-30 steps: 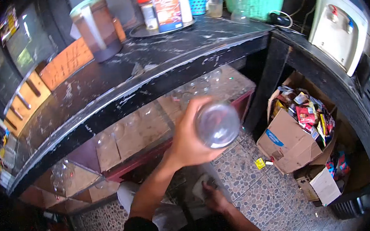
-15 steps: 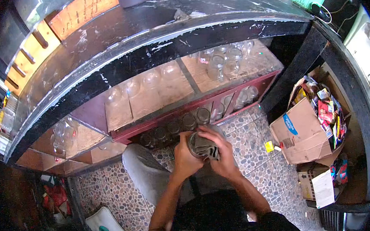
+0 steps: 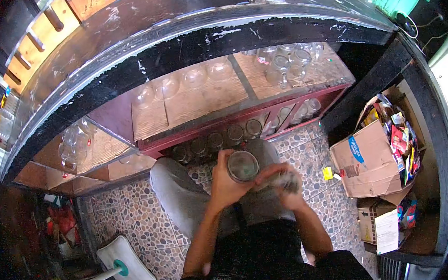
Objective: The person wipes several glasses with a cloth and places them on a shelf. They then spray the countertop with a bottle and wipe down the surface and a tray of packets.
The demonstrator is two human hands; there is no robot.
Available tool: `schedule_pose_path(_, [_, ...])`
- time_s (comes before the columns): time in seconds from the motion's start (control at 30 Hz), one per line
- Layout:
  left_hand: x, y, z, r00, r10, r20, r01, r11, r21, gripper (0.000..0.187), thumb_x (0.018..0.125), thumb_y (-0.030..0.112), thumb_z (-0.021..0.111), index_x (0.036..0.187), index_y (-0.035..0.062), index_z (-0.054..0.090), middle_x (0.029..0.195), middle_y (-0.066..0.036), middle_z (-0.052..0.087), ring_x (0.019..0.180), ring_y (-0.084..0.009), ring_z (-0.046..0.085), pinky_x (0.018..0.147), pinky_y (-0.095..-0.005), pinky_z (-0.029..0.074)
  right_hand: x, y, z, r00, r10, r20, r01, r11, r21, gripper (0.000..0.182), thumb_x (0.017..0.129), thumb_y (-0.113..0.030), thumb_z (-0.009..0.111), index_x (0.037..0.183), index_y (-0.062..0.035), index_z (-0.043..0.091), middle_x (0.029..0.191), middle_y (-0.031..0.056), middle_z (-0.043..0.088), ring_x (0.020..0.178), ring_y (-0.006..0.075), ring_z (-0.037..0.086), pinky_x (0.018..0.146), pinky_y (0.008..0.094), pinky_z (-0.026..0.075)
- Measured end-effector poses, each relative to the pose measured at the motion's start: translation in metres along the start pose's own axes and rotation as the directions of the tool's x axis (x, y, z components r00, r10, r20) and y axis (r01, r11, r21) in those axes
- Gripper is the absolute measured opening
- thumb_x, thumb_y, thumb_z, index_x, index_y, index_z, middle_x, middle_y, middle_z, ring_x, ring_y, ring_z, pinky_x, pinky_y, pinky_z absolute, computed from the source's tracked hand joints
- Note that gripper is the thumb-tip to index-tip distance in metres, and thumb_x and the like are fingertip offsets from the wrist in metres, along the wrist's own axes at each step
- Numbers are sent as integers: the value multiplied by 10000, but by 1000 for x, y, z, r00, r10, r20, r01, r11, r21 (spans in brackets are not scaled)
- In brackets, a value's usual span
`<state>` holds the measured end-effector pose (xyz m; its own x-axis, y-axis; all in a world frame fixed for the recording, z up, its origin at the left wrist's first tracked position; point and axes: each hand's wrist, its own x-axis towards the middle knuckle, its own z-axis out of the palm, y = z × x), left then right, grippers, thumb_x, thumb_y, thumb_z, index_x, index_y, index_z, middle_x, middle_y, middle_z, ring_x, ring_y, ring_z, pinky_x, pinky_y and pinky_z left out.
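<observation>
My left hand (image 3: 225, 187) is wrapped round a clear glass (image 3: 243, 166) over my lap. The round end of the glass faces up toward me; whether it has a handle is hidden. Just to its right is my right hand (image 3: 291, 194), smeared by motion, with its fingers closed on a crumpled greyish cloth (image 3: 287, 181). The cloth is apart from the top of the glass. Beyond my knees, several upturned glasses (image 3: 235, 132) stand in a row on the low shelf.
Glass mugs (image 3: 278, 68) and round glass vessels (image 3: 195, 76) stand on the wooden shelf (image 3: 199, 102) under a dark counter (image 3: 172, 38). A cardboard box (image 3: 367, 159) full of sachets is at right. A white flat-headed mop (image 3: 125, 263) lies at lower left on the pebble-patterned floor (image 3: 151, 226).
My right hand has drawn the cloth away from the mouth of the glass, to the right. My left hand still holds the glass. The view has shifted slightly.
</observation>
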<state>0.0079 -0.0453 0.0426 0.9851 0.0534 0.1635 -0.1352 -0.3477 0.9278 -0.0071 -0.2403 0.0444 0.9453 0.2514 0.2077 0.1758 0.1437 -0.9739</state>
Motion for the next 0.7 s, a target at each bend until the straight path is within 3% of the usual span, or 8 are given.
schedule_pose_path(0.13, [6,9,-10,999,23,35,-22,999,-32,803,557,96,894,1231,37,460,1070,-164,680,1010,-308,692,848,-416,533,1,43,-13,899,-107,-424,-107,886,-451,225,871,37,633,1091,-12,629,1178,114,664,1110,219,626,966,348,478])
schedule_pose_path(0.2, [5,16,-8,993,66,98,-85,976,202,796,573,107,880,1239,40,449,1061,-168,677,1009,-318,693,834,-416,535,26,9,9,924,-140,-357,111,989,-100,277,857,35,639,1131,-7,626,1196,117,664,1147,222,616,990,352,468])
schedule_pose_path(0.27, [1,-2,3,989,92,112,-105,988,115,791,581,121,879,1240,43,447,1058,-171,676,1011,-323,693,827,-409,536,32,-3,22,965,-145,-220,109,980,-168,310,831,28,661,1137,-9,637,1202,132,670,1176,264,618,1018,384,457])
schedule_pose_path(0.33, [-2,-7,7,985,120,126,-124,992,24,786,589,135,877,1240,47,445,1054,-174,675,1013,-328,693,819,-402,537,41,-16,32,908,-376,185,418,784,-459,274,794,-101,709,1046,2,674,1163,169,688,1190,357,618,1010,441,460])
schedule_pose_path(0.37, [-3,-4,5,982,150,111,-140,986,-91,782,597,147,873,1242,45,441,1051,-172,677,1004,-316,695,814,-398,537,40,-21,32,910,-372,183,414,784,-463,274,794,-101,709,1046,2,674,1163,169,688,1190,357,618,1010,441,460])
schedule_pose_path(0.57, [-2,-11,10,992,-16,123,45,972,-231,754,601,117,884,1211,29,450,1047,-139,680,976,-234,682,837,-377,536,24,-12,21,908,-303,290,359,919,-161,428,763,-315,712,1043,5,664,1066,136,712,1059,333,665,948,456,489])
schedule_pose_path(0.63, [-1,-9,9,993,-28,118,53,976,-210,743,598,96,889,1197,24,456,1056,-123,674,984,-210,668,849,-366,534,14,-3,10,959,-188,212,152,973,174,404,817,-306,684,1079,0,650,1077,122,706,1007,302,670,932,428,490])
schedule_pose_path(0.7, [0,-11,4,981,-26,191,99,919,-383,742,584,60,895,1183,21,459,1078,-101,650,1019,-195,641,888,-346,518,9,3,0,996,-56,68,46,990,131,337,870,-257,678,1096,-9,647,1085,102,698,1053,260,657,958,400,485])
